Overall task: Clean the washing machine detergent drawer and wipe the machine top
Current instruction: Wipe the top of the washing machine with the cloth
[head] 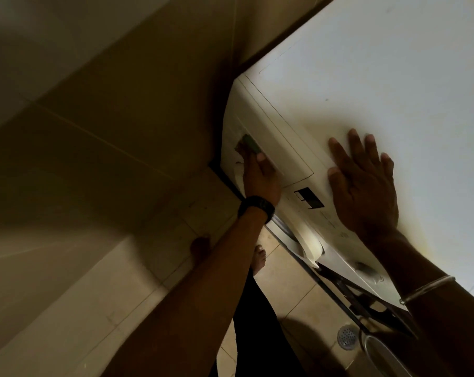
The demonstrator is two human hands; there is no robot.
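Head view: left hand [260,172] grips green scrub pad [250,144] against detergent drawer [260,148] front, upper-left of washer; right hand [362,183] flat, fingers spread, on machine top [380,77]. Drawer-scrubbing step; next, pull drawer open.

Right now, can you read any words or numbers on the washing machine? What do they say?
No words or numbers can be read.
Control panel: faint marks beside the right hand, too blurred and dim to read.
Display window: dark, shows nothing readable.
Drawer front, where the left hand holds a green scrub pad: no print visible.
Machine top: plain white.
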